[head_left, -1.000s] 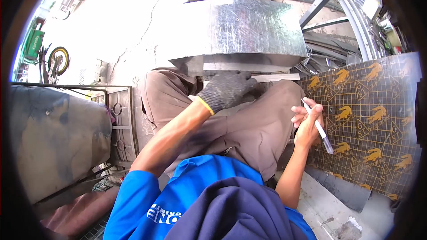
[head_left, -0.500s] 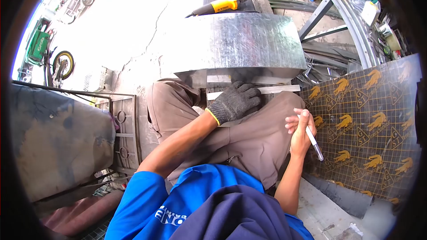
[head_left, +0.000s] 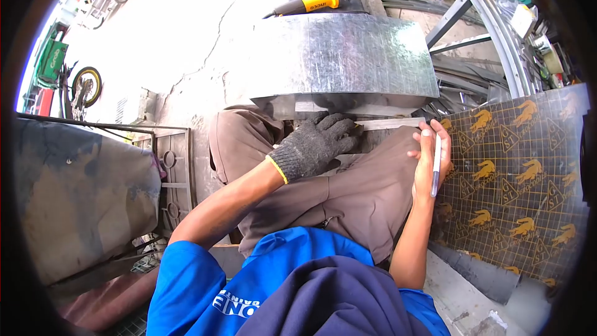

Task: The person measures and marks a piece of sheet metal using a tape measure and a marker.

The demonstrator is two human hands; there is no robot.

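Observation:
My left hand point(head_left: 316, 143), in a dark grey knit glove with a yellow cuff edge, is closed over a pale flat strip point(head_left: 392, 124) at my lap. Much of the strip is hidden under the glove, and its right part sticks out past the fingers. Bare, my right hand point(head_left: 428, 155) is closed around a white pen point(head_left: 436, 162) beside the strip's right end. The pen's dark end points down toward my wrist. Just beyond the left hand sits a bent shiny sheet-metal piece point(head_left: 348, 56), its folded edge facing me.
A yellow angle grinder point(head_left: 320, 0) lies behind the sheet metal. At right stands a dark panel point(head_left: 510, 168) with crocodile prints; behind it are a metal frame point(head_left: 497, 37) and scrap lengths. A cloth-like covered surface point(head_left: 87, 186) and metal grille point(head_left: 177, 180) are at left.
My right hand has risen toward the strip's right end, with the pen turned more upright. The left glove has shifted slightly left and toward me, covering more of the strip.

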